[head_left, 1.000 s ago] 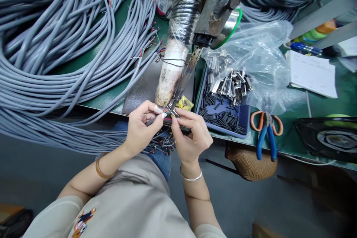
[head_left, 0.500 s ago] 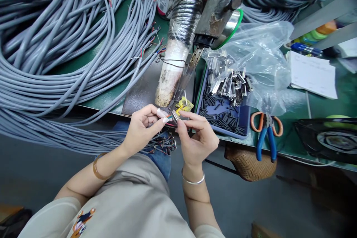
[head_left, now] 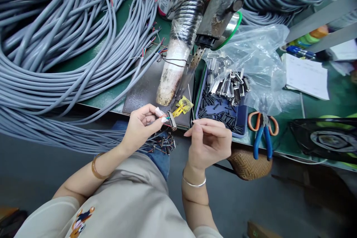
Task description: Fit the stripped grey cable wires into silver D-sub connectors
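My left hand (head_left: pixel 139 124) pinches coloured wires behind a metal multi-pin connector (head_left: pixel 171 120); its thumb and forefinger tips wear white covers. The connector's pin side faces up, apart from my right hand. My right hand (head_left: pixel 209 139) is closed in a pinch, to the right of the connector. A thin silvery solder wire (head_left: pixel 190 100) runs down to its fingertips. Just beyond the connector lies a crumpled yellow piece (head_left: pixel 182 106) under the tip of a metal arm (head_left: pixel 192 63). Wired connectors (head_left: pixel 164 143) hang in a cluster below, over my lap.
Bundles of grey cable (head_left: pixel 83 85) cover the left. A taped hose (head_left: pixel 169 78) comes down over a dark plate (head_left: pixel 142 85). On the right are a blue tray (head_left: pixel 242 121) of black tubes and connectors, a plastic bag (head_left: pixel 264 63), pliers (head_left: pixel 263 137) and a fan (head_left: pixel 329 137).
My right hand has come off the connector and moved right and slightly down, the solder wire shifting with it. The connector has turned and stays in my left hand.
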`<state>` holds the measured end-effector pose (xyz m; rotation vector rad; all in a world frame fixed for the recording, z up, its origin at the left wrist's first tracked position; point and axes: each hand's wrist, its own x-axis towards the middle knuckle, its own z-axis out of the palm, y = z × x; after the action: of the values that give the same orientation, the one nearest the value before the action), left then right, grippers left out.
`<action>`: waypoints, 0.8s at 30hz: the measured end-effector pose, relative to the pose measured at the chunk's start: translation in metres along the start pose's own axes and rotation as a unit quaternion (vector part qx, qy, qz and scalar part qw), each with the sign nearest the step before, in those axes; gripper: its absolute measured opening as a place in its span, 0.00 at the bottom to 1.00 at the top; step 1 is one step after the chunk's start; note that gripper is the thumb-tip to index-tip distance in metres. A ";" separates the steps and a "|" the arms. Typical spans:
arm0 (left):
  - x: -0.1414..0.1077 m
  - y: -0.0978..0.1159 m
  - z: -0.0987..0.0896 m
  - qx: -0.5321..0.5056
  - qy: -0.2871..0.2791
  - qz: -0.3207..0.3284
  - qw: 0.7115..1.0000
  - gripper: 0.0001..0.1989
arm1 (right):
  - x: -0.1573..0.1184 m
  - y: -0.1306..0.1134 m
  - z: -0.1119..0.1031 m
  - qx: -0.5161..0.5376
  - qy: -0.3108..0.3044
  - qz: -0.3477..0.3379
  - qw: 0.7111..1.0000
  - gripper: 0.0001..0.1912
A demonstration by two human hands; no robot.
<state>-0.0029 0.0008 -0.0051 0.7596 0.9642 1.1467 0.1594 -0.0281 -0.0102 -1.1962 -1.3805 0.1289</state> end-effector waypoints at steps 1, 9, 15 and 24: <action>0.000 0.000 0.000 -0.002 -0.001 0.007 1.000 0.12 | -0.002 0.000 -0.001 -0.008 -0.014 -0.005 1.000 0.07; -0.001 0.000 0.001 0.014 -0.041 0.032 0.999 0.12 | -0.011 -0.005 0.011 -0.114 -0.086 -0.095 0.985 0.10; -0.001 -0.001 0.005 0.063 0.020 0.087 0.994 0.10 | -0.003 -0.005 0.017 -0.100 -0.088 -0.092 0.987 0.11; 0.001 -0.002 0.010 0.152 0.059 0.200 0.966 0.05 | 0.004 -0.007 0.019 -0.051 -0.092 -0.045 0.993 0.10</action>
<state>0.0068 0.0014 -0.0033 1.1827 1.1349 1.4222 0.1417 -0.0172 -0.0074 -1.2285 -1.6156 0.1076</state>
